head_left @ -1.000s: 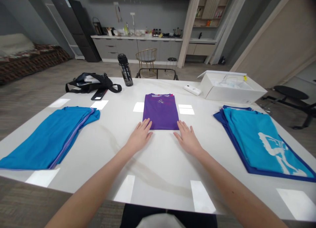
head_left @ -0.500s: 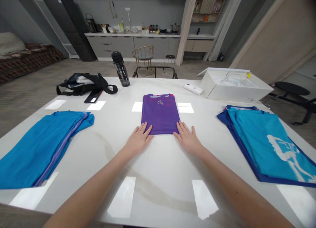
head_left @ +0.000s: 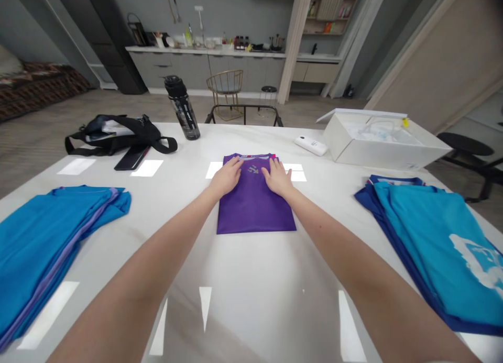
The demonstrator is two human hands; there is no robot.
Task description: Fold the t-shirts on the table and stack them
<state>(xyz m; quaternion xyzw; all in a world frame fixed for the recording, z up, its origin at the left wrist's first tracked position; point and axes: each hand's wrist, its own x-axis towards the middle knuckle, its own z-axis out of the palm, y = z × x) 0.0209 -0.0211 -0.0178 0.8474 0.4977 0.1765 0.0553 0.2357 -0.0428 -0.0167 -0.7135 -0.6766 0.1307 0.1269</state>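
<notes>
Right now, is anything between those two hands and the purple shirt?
Nothing visible: the left hand and right hand lie directly on the folded purple shirt, near its collar. The black water bottle and white box stand apart from it.

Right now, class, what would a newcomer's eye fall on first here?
First, the folded purple shirt in the middle of the white table, left hand and right hand on its far end. Then the blue clothes stacked at left and the white-printed turquoise shirt at right.

Purple shirt (head_left: pixel 255 203) is folded into a pretty neat rectangle, lying flat, grey print up, collar toward the far edge of the table (head_left: pixel 243 274).
</notes>
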